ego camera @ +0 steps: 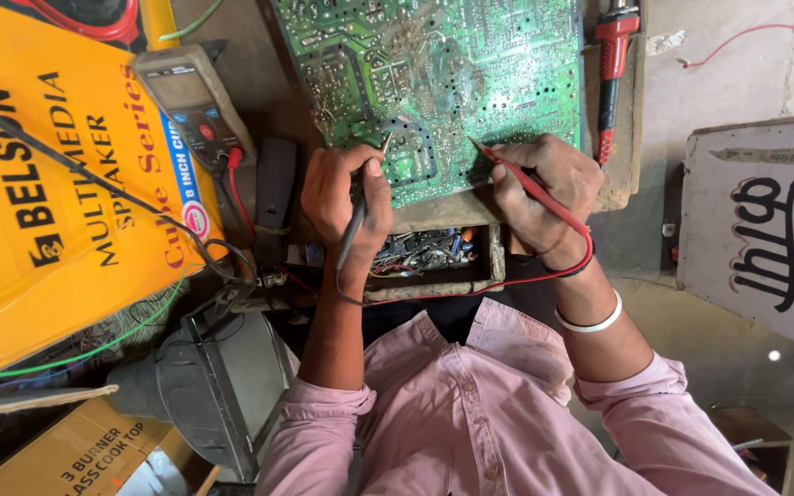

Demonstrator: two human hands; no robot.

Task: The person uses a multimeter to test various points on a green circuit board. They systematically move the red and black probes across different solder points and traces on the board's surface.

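A large green circuit board (443,73) lies solder side up on a wooden bench. My left hand (342,197) grips a black test probe (357,220), its metal tip resting on the board's near edge. My right hand (544,188) grips a red test probe (530,184), its tip touching the board a little to the right. Red and black leads run from the probes toward a grey multimeter (195,101) at the left.
A big yellow cardboard box (48,202) fills the left side. A red-handled soldering iron (610,64) lies right of the board. An open wooden drawer (425,253) holds small parts. A white painted board (765,230) stands at the right; brown cartons sit at lower left.
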